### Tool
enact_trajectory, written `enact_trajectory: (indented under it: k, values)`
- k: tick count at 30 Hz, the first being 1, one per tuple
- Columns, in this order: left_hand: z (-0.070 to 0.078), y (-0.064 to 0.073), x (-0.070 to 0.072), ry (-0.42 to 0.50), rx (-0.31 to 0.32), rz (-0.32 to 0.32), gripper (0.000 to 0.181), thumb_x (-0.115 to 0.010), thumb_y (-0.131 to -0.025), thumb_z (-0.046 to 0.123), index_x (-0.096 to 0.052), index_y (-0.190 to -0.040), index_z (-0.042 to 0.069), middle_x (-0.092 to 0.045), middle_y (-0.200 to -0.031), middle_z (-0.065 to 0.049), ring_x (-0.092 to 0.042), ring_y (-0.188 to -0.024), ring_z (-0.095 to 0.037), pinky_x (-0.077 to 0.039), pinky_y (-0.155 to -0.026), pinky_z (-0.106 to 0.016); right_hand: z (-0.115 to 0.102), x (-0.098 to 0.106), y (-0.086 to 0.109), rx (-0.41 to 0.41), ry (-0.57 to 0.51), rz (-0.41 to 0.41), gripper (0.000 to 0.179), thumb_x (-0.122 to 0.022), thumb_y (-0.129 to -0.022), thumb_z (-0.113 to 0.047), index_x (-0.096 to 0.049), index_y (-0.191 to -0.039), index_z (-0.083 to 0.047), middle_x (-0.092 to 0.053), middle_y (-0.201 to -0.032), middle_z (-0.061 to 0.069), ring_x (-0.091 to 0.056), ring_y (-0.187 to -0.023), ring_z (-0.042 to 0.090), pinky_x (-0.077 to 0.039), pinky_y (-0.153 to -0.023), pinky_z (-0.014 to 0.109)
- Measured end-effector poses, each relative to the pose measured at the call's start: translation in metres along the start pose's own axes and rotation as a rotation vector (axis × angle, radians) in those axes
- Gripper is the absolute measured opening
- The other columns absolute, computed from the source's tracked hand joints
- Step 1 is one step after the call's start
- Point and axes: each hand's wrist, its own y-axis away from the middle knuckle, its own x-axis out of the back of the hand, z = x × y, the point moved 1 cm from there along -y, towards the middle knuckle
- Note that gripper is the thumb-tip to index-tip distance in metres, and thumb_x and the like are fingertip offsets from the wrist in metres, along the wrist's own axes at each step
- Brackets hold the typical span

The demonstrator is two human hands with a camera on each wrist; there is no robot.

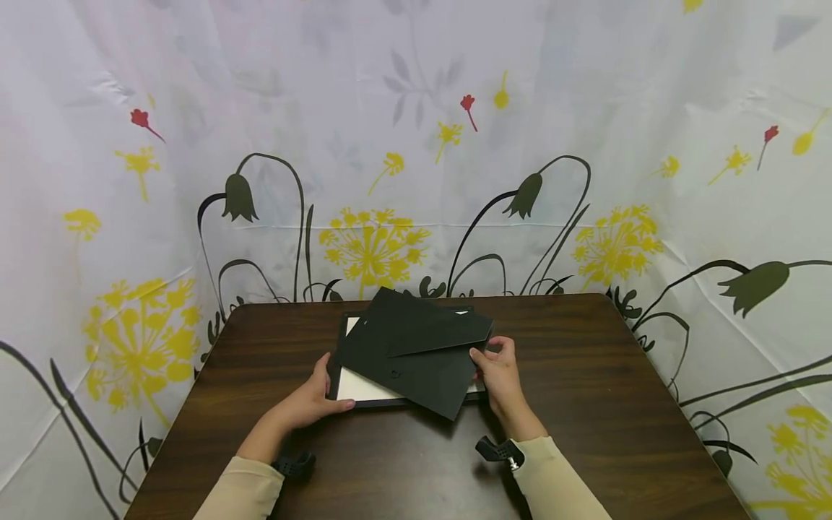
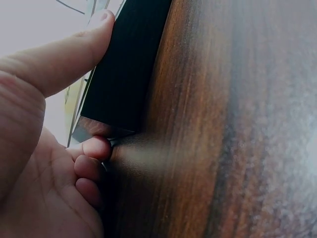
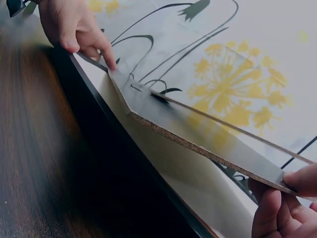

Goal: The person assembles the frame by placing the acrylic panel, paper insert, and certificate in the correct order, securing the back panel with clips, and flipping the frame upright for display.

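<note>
A white curtain (image 1: 364, 87) printed with yellow and red flowers and drooping dark bells hangs behind a dark wood-grain bench (image 1: 565, 404), where we find a person at work on what looks like a picture frame. The black frame (image 1: 383, 404) lies at the far middle of the bench, its cream inner panel (image 1: 364, 388) showing at the near and left sides. Across it, skewed, sits a matte black backing board (image 1: 429, 383), its near corner jutting past the rim, its right end tilted up. From the right wrist we see the board's brown, fibrous cut edge. A flat stand leg (image 1: 448, 336) rises slightly from the board's back, and a small hanger (image 1: 395, 374) shows near the leg's left end.

The left hand (image 1: 308, 401) grasps the frame's near left corner, thumb on the rim; the right hand (image 1: 499, 372) pinches the board's right edge, thumb above and fingers beneath.

We judge the step in hand to be handling the board over the frame; whether it is being fitted or removed, we cannot tell. Either way, the next move calls for a steady frame and the board kept clear of the rim.
</note>
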Motion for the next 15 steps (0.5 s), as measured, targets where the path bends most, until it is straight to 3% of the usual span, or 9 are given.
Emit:
enact_trajectory:
  k: [6, 11, 15]
  values:
    - [0.0012, -0.0023, 0.0027, -0.001, -0.032, 0.007, 0.13, -0.091, -0.09, 0.041, 0.001, -0.168, -0.007, -0.056, -0.125, -0.022, -0.057, -0.113, -0.029, -0.047, -0.107, -0.05, 0.0019, 0.0023, -0.0009, 0.01, -0.006, -0.035, 0.046, -0.073, -0.103, -0.003, -0.037, -0.131, -0.008, -0.06, -0.074, -0.002, -0.053, -0.059, 0.01, -0.049, -0.056, 0.028]
    - [0.0005, -0.0037, 0.0031, 0.011, -0.061, 0.004, 0.122, -0.091, -0.09, 0.037, -0.007, -0.164, -0.01, -0.055, -0.102, -0.012, -0.054, -0.09, -0.021, -0.045, -0.082, -0.032, 0.0039, 0.0007, -0.0022, 0.033, -0.025, -0.074, 0.046, -0.071, -0.105, -0.004, -0.036, -0.134, -0.009, -0.063, -0.077, -0.001, -0.058, -0.06, 0.011, -0.049, -0.056, 0.026]
    - [-0.0018, -0.0029, 0.0014, 0.031, -0.054, 0.006, 0.118, -0.092, -0.09, 0.035, -0.011, -0.162, -0.011, -0.058, -0.1, -0.01, -0.056, -0.091, -0.019, -0.045, -0.082, -0.028, 0.0045, 0.0005, -0.0025, 0.028, -0.016, -0.101, 0.052, -0.072, -0.104, -0.003, -0.035, -0.142, -0.008, -0.055, -0.079, -0.002, -0.056, -0.061, 0.011, -0.049, -0.057, 0.025]
